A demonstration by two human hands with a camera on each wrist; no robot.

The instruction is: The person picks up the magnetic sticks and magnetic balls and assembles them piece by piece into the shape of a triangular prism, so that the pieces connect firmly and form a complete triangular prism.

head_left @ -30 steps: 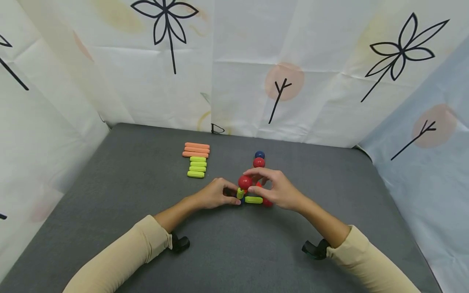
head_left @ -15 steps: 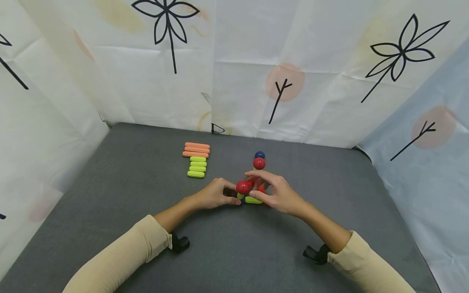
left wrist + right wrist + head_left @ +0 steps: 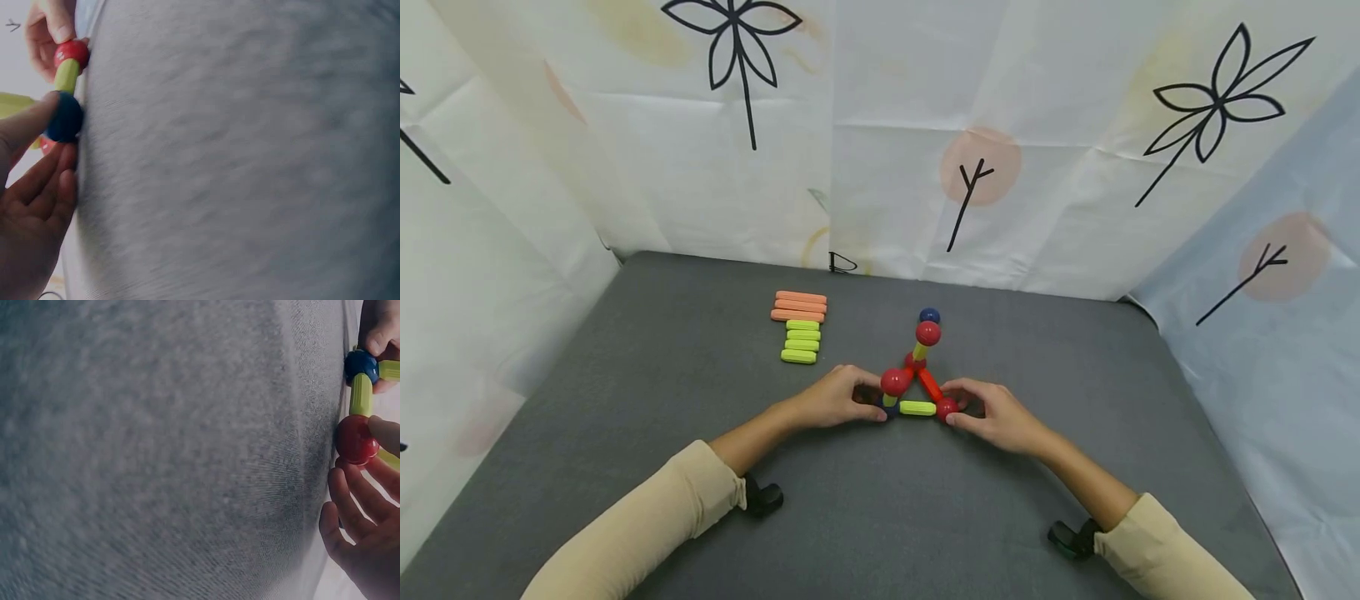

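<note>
A triangular frame of balls and sticks stands on the table. My left hand point(image 3: 842, 397) pinches the blue ball point(image 3: 66, 119) at its front left corner between thumb and fingers. My right hand point(image 3: 1000, 417) pinches the red ball point(image 3: 356, 440) at the front right corner. A yellow-green stick point(image 3: 917, 408) joins these two balls, and a red stick point(image 3: 930, 385) runs from the right ball to a red ball point(image 3: 915, 362) at the back. Yellow-green sticks rise from the left and back corners, topped by a red ball point(image 3: 894, 382) and another red ball point(image 3: 928, 333).
Behind the frame lies a blue ball point(image 3: 929, 315). To the left, several orange sticks point(image 3: 799, 306) and several yellow-green sticks point(image 3: 801, 345) lie in rows on the grey table point(image 3: 700, 350). White printed cloth point(image 3: 887, 192) hangs around the table's back and sides.
My right hand has moved from beside the upper left red ball down and right to the front right red ball, and now pinches it. My left hand has stayed at the blue ball.
</note>
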